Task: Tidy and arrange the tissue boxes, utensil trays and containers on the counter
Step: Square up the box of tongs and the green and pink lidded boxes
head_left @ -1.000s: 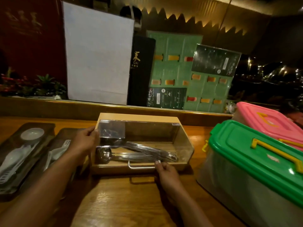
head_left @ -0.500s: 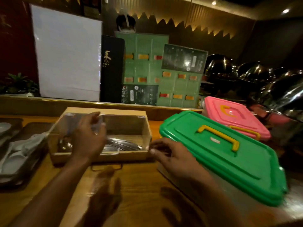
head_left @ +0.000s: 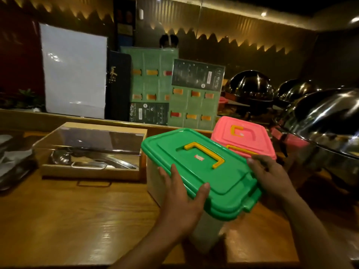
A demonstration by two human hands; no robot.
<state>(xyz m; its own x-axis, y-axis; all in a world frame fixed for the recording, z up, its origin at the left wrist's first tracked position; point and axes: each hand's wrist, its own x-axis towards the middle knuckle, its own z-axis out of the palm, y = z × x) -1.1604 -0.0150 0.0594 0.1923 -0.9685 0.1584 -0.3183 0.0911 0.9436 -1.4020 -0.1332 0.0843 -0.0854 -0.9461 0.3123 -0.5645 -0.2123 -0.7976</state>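
A clear container with a green lid [head_left: 196,164] and yellow handle stands on the wooden counter [head_left: 77,214] at the middle. My left hand [head_left: 180,199] grips its near left corner, thumb on the lid. My right hand [head_left: 272,173] holds its right side. Behind it sits a container with a pink lid [head_left: 244,136]. To the left is a wooden utensil box [head_left: 91,152] with a clear cover and metal ladles inside.
Dark utensil trays [head_left: 13,164] lie at the far left edge. Steel chafing-dish domes [head_left: 326,121] crowd the right side. Menu boards [head_left: 171,90] and a white board [head_left: 73,68] stand on the raised ledge behind the counter.
Both hands left the wooden utensil box and moved right onto the green-lidded container. The view has turned to the right.
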